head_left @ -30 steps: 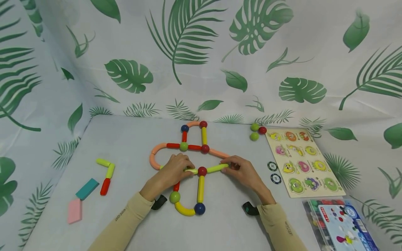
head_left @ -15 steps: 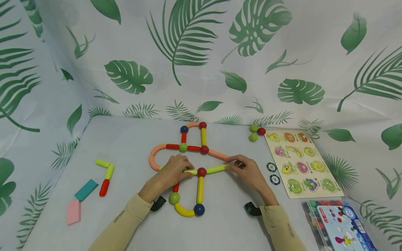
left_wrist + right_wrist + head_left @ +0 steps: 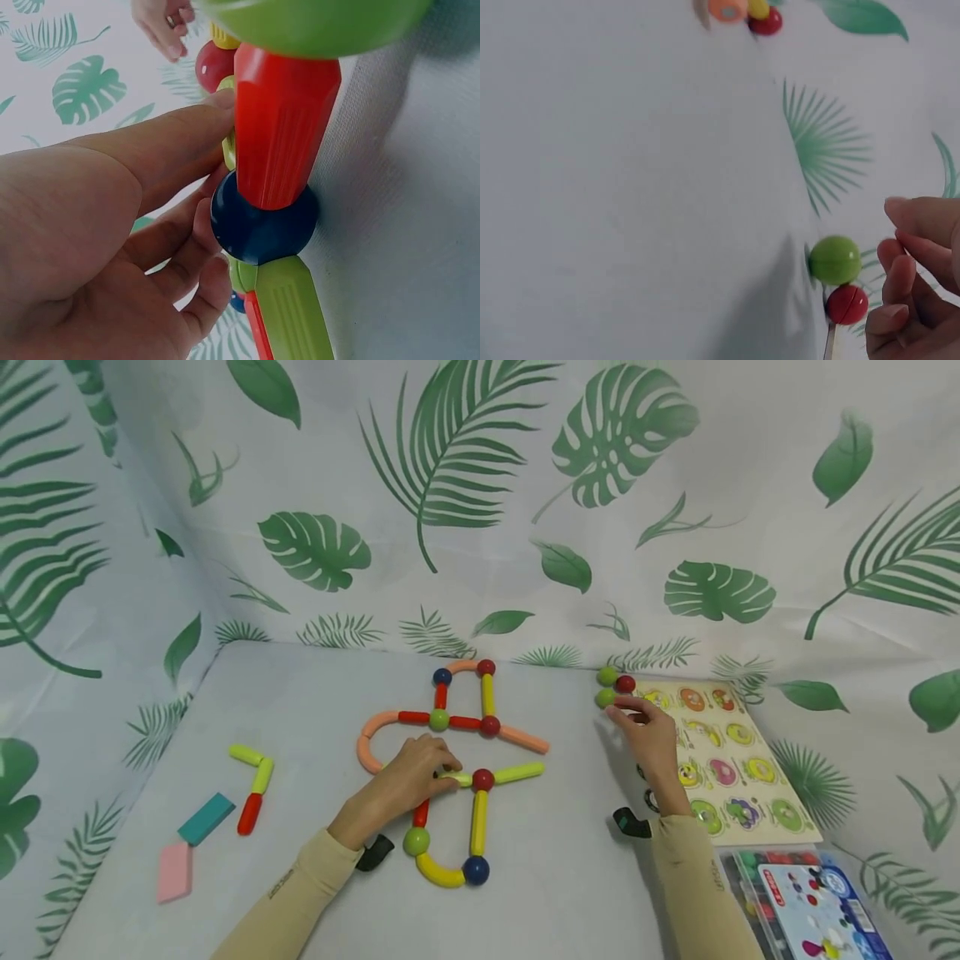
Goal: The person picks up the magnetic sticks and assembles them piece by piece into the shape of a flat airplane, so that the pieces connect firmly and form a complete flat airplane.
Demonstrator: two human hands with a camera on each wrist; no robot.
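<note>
My left hand point(image 3: 405, 783) pinches a lime-green magnetic rod point(image 3: 456, 778) in the middle of a flat figure of rods and balls on the table. That rod runs to a red ball point(image 3: 483, 780), from which another lime rod point(image 3: 519, 772) points right with a free end. In the left wrist view a red rod point(image 3: 283, 127) and a dark blue ball point(image 3: 264, 221) stand just before the fingers. My right hand point(image 3: 649, 739) reaches over to the loose balls, fingertips loosely bent right beside the nearer green ball point(image 3: 605, 698). A red ball point(image 3: 847, 304) lies there too.
A wooden fruit puzzle board point(image 3: 720, 760) lies right, with a clear case of parts point(image 3: 813, 902) below it. Left lie a teal block point(image 3: 206, 819), a pink block point(image 3: 175, 872) and a short rod chain point(image 3: 261, 777). A leaf-printed sheet point(image 3: 450, 527) rises behind.
My right hand has let go of the right-hand lime rod and moved right and away to the loose balls. The left hand keeps its hold on its rod.
</note>
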